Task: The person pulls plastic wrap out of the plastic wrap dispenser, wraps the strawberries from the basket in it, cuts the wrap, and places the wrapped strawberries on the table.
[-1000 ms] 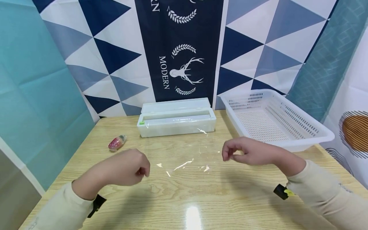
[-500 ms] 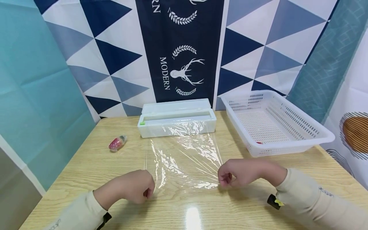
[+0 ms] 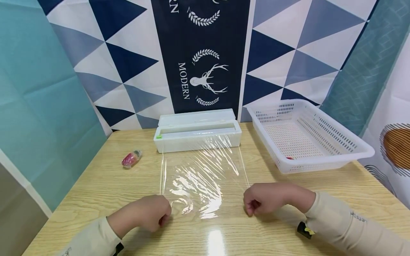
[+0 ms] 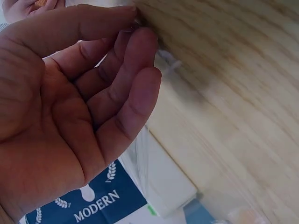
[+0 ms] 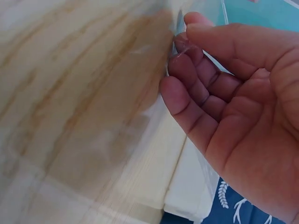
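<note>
A sheet of clear plastic wrap (image 3: pixel 198 188) stretches toward me from the white wrap dispenser (image 3: pixel 198 143), whose lid stands raised at the back. My left hand (image 3: pixel 144 213) pinches the near left corner of the film between thumb and fingers, low over the table. At the near right corner, my right hand (image 3: pixel 269 197) pinches the film the same way. In the right wrist view, film shows at the fingertips (image 5: pixel 180 60). In the left wrist view the thumb (image 4: pixel 107 21) meets the fingers at the film's edge, and the grip itself is partly hidden.
A small red item in clear wrapping (image 3: pixel 131 159) lies on the wooden table (image 3: pixel 105 188) at the left. On the right stands a white perforated basket (image 3: pixel 326 160) with a bit of red inside. A patterned cloth backdrop (image 3: pixel 205 53) rises behind.
Both hands have come down and nearer to me, drawing the plastic wrap out from the dispenser. The film now lies low and stretched over the table. The dispenser and red item stay put.
</note>
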The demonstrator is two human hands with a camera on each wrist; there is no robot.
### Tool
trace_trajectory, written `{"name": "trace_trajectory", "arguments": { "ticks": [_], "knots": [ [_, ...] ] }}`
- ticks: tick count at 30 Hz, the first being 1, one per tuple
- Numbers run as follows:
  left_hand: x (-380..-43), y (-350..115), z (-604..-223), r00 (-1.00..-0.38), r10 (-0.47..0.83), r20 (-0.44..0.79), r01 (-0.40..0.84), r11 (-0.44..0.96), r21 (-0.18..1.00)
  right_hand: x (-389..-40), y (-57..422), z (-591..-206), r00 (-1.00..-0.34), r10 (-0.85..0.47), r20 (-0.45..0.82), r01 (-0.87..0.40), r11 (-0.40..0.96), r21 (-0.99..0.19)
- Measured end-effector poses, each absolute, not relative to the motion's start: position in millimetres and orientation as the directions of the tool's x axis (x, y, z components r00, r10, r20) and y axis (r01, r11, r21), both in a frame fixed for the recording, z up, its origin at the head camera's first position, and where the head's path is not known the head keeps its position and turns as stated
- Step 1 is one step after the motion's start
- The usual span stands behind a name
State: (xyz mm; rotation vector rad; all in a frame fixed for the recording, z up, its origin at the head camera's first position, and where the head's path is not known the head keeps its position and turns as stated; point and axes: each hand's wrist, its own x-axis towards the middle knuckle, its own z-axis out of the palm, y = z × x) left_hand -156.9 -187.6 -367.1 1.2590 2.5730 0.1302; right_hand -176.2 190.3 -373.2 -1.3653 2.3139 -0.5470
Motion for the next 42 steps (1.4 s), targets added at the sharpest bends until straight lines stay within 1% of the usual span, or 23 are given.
{"name": "trace_trajectory", "arguments": {
  "ticks": [6,9,15,19,23,26,29,33,36,39,42],
  "knots": [
    [-157.1,-190.9,-364.7,-0.580,0.776,-0.249,0.733,0.630,0.258,-171.6,192.3,-372.3,-0.502,-0.843,-0.194,-0.647,0.515,-0.562],
    [-157.6,-192.9,-364.1,-0.569,0.782,-0.256,0.728,0.623,0.286,-169.4,193.0,-371.5,-0.513,-0.834,-0.203,-0.630,0.526,-0.571],
    [-157.0,-195.6,-362.5,-0.555,0.795,-0.244,0.737,0.606,0.300,-167.2,194.0,-371.5,-0.509,-0.841,-0.185,-0.655,0.517,-0.551],
    [-154.4,-199.5,-358.3,-0.560,0.780,-0.278,0.706,0.625,0.332,-166.0,196.3,-371.6,-0.508,-0.844,-0.170,-0.667,0.510,-0.543],
    [-151.5,-203.8,-354.0,-0.563,0.768,-0.305,0.683,0.640,0.352,-164.9,199.0,-369.9,-0.498,-0.859,-0.121,-0.712,0.485,-0.508],
    [-149.6,-206.6,-351.3,-0.559,0.769,-0.310,0.678,0.639,0.364,-162.4,200.2,-366.7,-0.506,-0.858,-0.089,-0.731,0.482,-0.484],
    [-148.4,-208.3,-347.2,-0.557,0.774,-0.301,0.664,0.633,0.398,-159.5,201.7,-362.5,-0.531,-0.845,-0.067,-0.722,0.493,-0.485],
    [-151.2,-207.7,-340.9,-0.549,0.798,-0.250,0.665,0.598,0.448,-159.3,203.6,-355.0,-0.543,-0.840,-0.023,-0.731,0.486,-0.480],
    [-154.7,-203.3,-337.5,-0.551,0.813,-0.187,0.682,0.568,0.460,-161.8,203.9,-345.8,-0.530,-0.848,0.017,-0.757,0.464,-0.460],
    [-157.6,-194.2,-336.4,-0.562,0.822,-0.091,0.723,0.541,0.430,-165.1,205.0,-331.9,-0.529,-0.848,0.028,-0.767,0.464,-0.444],
    [-158.8,-183.1,-337.2,-0.571,0.821,0.016,0.765,0.525,0.373,-170.9,206.8,-315.2,-0.560,-0.828,-0.006,-0.744,0.507,-0.435]
  ]
}}
